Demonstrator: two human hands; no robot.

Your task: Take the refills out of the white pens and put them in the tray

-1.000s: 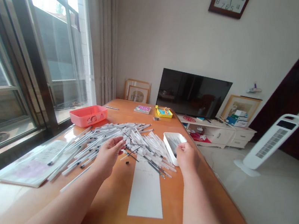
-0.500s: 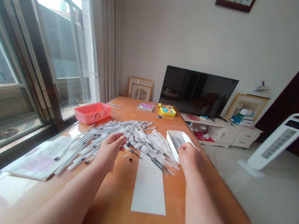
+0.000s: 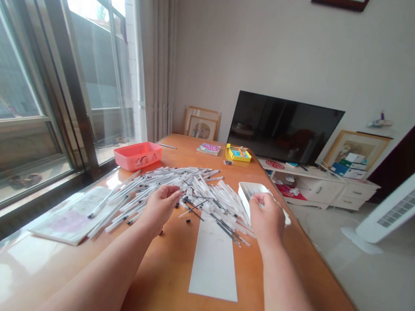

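Observation:
My left hand (image 3: 160, 207) is closed in a pinch above the near edge of a heap of pen parts (image 3: 173, 175); anything between its fingertips is too small to make out. The heap has clear and whitish barrels, black ends and thin dark refills (image 3: 225, 229). My right hand (image 3: 267, 218) is closed with its fingertips over a white tray (image 3: 241, 195) holding slim grey sticks, and what it grips is hidden. A small black cap (image 3: 188, 221) lies between my hands. White paper (image 3: 215, 267) lies partly under the heap.
A pink basket (image 3: 136, 158) stands behind the heap at left, near the window. A notebook (image 3: 68, 223) lies at the left, partly under barrels. Farther back are a small book (image 3: 208, 148) and a yellow box (image 3: 239, 155). The table's right edge runs beside the tray.
The view has turned slightly, shifting everything right. My right hand's fingers have lifted a little at the tray. A small dark piece now shows under my left hand.

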